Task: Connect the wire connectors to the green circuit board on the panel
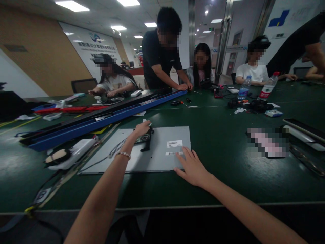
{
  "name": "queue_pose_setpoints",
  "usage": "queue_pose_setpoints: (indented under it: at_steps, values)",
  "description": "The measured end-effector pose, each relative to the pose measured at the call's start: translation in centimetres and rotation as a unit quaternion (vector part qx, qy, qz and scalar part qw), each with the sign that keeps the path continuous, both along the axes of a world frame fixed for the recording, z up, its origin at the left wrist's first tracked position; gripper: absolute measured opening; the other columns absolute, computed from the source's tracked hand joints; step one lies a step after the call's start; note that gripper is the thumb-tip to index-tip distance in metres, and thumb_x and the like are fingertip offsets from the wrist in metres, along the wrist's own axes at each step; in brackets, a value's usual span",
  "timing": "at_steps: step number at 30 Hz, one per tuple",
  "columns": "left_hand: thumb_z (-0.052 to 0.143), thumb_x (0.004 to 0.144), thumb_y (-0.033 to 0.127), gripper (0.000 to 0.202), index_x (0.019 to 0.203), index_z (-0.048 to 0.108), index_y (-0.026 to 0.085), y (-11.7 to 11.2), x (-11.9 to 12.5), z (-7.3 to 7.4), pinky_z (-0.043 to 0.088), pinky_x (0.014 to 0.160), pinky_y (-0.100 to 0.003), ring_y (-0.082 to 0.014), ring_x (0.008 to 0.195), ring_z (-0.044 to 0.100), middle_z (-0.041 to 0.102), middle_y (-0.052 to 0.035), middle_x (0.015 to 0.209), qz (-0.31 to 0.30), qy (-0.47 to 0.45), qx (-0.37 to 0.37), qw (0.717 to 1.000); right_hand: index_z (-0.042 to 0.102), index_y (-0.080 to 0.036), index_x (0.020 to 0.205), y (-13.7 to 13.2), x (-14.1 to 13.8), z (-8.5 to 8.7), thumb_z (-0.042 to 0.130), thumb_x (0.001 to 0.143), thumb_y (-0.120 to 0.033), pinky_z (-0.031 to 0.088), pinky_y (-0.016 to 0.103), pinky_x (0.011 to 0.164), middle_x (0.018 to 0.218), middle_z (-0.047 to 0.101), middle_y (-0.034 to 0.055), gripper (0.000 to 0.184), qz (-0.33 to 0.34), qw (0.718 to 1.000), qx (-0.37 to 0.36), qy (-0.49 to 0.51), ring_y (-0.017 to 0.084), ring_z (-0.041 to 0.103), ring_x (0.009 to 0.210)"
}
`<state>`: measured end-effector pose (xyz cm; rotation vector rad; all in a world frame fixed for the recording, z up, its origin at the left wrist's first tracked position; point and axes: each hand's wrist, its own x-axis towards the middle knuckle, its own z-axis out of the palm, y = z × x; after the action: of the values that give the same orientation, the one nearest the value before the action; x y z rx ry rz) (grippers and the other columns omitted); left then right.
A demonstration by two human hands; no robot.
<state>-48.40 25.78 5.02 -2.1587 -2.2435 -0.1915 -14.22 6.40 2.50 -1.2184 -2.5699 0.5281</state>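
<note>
A flat grey metal panel (162, 159) lies on the green table (223, 142) in front of me, with white labels (174, 143) near its right side. My left hand (142, 128) reaches to the panel's far edge, fingers curled over a small circuit board (143, 138) and a black part (147, 144); a beaded bracelet sits on that wrist. My right hand (194, 166) rests flat on the panel's near right corner, fingers spread. Thin wires (114, 150) run across the panel's left part.
A long blue and black bar (101, 118) crosses the table diagonally behind the panel, and a standing person's hands press on its far end. Several seated people work beyond. A white device (71, 154) lies left. Water bottles (267, 86), tools and a blurred object (267, 142) lie right.
</note>
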Motion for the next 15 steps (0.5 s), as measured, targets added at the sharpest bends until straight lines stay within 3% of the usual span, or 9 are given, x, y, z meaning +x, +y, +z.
queue_pose_setpoints:
  at_steps: [5, 9, 15]
  values:
    - [0.037, 0.086, 0.018, 0.051, 0.135, 0.053, 0.020, -1.6, 0.7, -0.5, 0.037, 0.103, -0.025, -0.0188, 0.128, 0.049, 0.052, -0.0014, 0.140, 0.022, -0.032, 0.014, 0.999, 0.034, -0.016, 0.147, -0.1, 0.1, -0.1, 0.035, 0.094, -0.056, 0.011, 0.050, 0.115, 0.157, 0.018, 0.0187, 0.067, -0.003, 1.000, 0.007, -0.005, 0.031, 0.012, 0.145]
    - [0.032, 0.088, 0.017, 0.052, 0.136, 0.050, 0.016, -3.4, 0.5, -0.5, 0.039, 0.102, -0.032, -0.0229, 0.124, 0.052, 0.054, -0.0077, 0.138, 0.062, -0.048, 0.058, 0.995, 0.033, -0.017, 0.147, -0.1, 0.2, 0.1, 0.034, 0.094, -0.058, 0.011, 0.049, 0.116, 0.157, 0.017, 0.0163, 0.067, 0.000, 1.000, 0.001, -0.008, 0.030, 0.012, 0.145]
    - [0.039, 0.083, 0.019, 0.048, 0.129, 0.053, 0.014, -6.3, -2.3, 0.4, 0.036, 0.101, -0.053, -0.0339, 0.120, 0.053, 0.058, -0.0179, 0.130, 0.229, -0.049, 0.114, 0.965, 0.031, -0.017, 0.149, 0.0, 0.3, 0.1, 0.032, 0.094, -0.060, 0.011, 0.049, 0.116, 0.158, 0.015, 0.0162, 0.069, 0.008, 1.000, -0.008, -0.011, 0.031, 0.011, 0.145]
